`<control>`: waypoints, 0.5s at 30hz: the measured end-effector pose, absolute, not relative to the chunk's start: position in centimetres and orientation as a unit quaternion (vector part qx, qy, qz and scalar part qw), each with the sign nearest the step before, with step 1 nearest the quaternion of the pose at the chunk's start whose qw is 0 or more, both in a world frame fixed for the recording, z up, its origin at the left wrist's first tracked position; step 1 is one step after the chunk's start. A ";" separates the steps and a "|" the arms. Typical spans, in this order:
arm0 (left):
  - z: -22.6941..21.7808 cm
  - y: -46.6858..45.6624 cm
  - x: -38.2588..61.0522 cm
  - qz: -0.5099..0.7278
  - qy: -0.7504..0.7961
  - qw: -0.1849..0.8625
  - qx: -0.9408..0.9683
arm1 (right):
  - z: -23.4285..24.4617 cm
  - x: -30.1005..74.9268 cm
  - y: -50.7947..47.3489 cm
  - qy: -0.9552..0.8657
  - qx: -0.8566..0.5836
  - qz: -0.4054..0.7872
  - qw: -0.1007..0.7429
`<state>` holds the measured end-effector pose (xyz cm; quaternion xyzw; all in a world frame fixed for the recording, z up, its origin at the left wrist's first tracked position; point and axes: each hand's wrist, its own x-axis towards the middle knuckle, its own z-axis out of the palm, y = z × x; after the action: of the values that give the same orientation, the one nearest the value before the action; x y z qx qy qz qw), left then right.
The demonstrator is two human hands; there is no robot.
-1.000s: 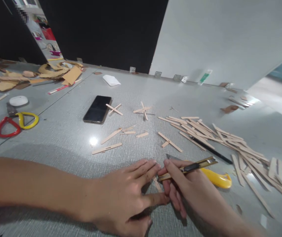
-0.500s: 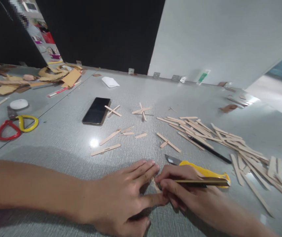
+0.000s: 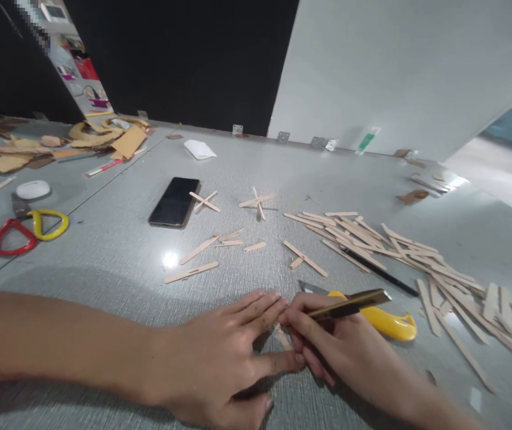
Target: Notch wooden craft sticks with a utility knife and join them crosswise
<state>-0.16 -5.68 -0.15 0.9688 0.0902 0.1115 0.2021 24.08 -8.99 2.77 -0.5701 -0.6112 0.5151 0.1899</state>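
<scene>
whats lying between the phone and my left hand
In the head view, two loose wooden sticks lie on the table between the phone and the left hand; the rest is bare tabletop.

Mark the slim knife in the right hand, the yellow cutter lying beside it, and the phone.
slim knife (image 3: 356,303): head view, middle of its gold-edged handle.
yellow cutter (image 3: 388,322): head view, on its yellow body.
phone (image 3: 175,202): head view, centre of its dark screen.
</scene>
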 end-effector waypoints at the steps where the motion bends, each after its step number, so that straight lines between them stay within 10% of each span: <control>1: -0.1 -5.7 -0.2 0.111 0.091 0.203 0.969 | 2.8 23.8 -9.1 -0.613 -0.577 0.505 0.191; 15: -0.8 -5.8 -0.1 0.242 0.102 0.107 0.959 | 2.1 26.3 -9.1 -0.761 -0.520 0.220 0.319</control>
<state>-0.13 -5.83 -0.82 0.9590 0.1022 0.2418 0.1068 26.26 -9.08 2.06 -0.5203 -0.7610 0.2196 0.3192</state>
